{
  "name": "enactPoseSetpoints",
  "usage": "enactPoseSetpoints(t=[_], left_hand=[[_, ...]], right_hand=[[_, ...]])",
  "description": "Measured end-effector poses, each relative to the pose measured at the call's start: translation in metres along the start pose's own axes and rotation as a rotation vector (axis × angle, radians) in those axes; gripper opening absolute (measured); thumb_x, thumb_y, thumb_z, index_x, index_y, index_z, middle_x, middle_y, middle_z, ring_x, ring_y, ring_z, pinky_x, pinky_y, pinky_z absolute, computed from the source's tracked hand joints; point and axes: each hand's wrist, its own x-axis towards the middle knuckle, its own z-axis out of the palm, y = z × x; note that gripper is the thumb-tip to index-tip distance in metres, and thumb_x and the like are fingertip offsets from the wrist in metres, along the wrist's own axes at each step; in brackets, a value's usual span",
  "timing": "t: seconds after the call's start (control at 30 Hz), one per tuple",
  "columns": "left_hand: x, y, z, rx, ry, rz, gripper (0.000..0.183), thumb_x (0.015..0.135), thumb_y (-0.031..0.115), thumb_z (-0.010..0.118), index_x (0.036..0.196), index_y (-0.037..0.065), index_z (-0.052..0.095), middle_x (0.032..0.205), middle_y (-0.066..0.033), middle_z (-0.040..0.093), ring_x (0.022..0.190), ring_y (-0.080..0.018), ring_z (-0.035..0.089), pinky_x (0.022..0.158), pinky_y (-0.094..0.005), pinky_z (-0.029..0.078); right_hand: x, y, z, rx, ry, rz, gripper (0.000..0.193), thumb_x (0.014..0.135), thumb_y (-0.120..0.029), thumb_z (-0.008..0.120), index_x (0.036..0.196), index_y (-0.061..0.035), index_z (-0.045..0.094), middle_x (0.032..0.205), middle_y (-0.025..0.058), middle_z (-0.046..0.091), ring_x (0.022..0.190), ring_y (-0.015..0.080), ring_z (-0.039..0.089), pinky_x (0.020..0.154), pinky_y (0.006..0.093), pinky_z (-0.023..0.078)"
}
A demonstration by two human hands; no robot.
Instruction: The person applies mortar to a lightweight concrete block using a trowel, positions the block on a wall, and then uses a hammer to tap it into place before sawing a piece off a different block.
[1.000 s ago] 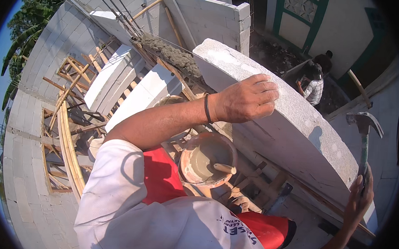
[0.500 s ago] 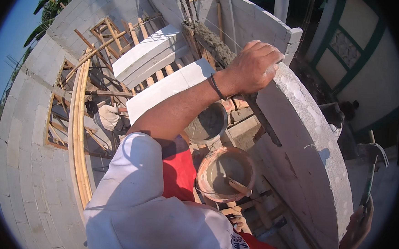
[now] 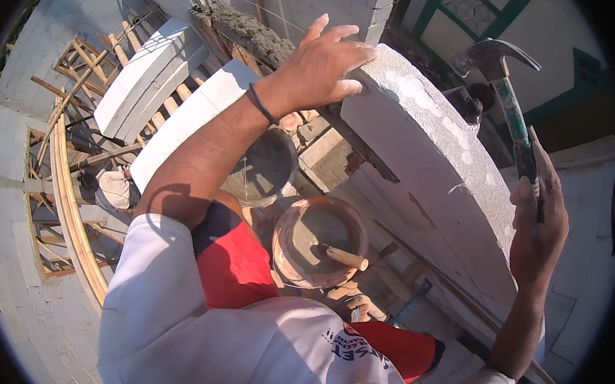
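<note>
My left hand (image 3: 322, 70) reaches over to the far end of a big pale wall block (image 3: 435, 179), fingers spread, the thumb and a fingertip at or close to its corner. White patches mark the block's rough top. On its right side, my right hand (image 3: 539, 220) grips a claw hammer (image 3: 513, 113) by the lower handle, raised upright with the head above the block. An orange bucket (image 3: 281, 250) of grey mortar stands before me, a wooden-handled tool (image 3: 347, 258) leaning in it. Beyond is a dark bucket (image 3: 292, 159) with grey contents.
Loose white blocks (image 3: 185, 125) lie on wooden poles to the left. A wet mortar bed (image 3: 250, 34) runs along the wall top at the back. Long bamboo poles (image 3: 68, 198) stand at left, near another person (image 3: 114, 188). Lower down, a green-framed wall (image 3: 534, 58) rises at right.
My right hand has raised the hammer beside the block. My left hand's fingers have opened out at the block's far end. The whole view has shifted.
</note>
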Motion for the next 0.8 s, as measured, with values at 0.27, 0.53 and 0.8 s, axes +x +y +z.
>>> enactPoseSetpoints(t=[0.27,0.53,0.8], left_hand=[[-0.002,-0.007,0.005,-0.037,0.068,0.038,0.053,0.076,0.023,0.079,0.126,0.016,0.065,0.126,-0.0019,0.067,0.131,-0.028,0.05,0.118,-0.0571,0.024],[0.007,0.007,-0.017,-0.191,0.105,0.054,0.054,0.078,0.027,0.074,0.125,0.003,0.06,0.119,-0.0253,0.058,0.116,-0.0411,0.053,0.103,-0.0518,0.04],[-0.002,-0.003,-0.006,-0.171,0.16,0.097,0.047,0.076,0.024,0.073,0.117,0.004,0.062,0.115,-0.0215,0.059,0.112,-0.0395,0.054,0.099,-0.0516,0.04]], right_hand=[[0.009,0.002,0.04,-0.018,-0.122,-0.201,0.042,0.1,-0.007,0.054,0.142,-0.0074,0.054,0.086,0.0121,0.065,0.07,0.0134,0.057,0.072,0.0324,0.05],[0.018,-0.009,0.03,0.086,0.177,0.049,0.041,0.102,-0.017,0.055,0.142,-0.0081,0.054,0.082,0.004,0.059,0.073,0.0109,0.055,0.07,0.0271,0.048],[0.017,0.007,0.044,-0.114,-0.038,-0.094,0.04,0.101,-0.018,0.056,0.141,-0.0136,0.056,0.116,0.0111,0.07,0.087,0.0164,0.066,0.078,0.033,0.054]])
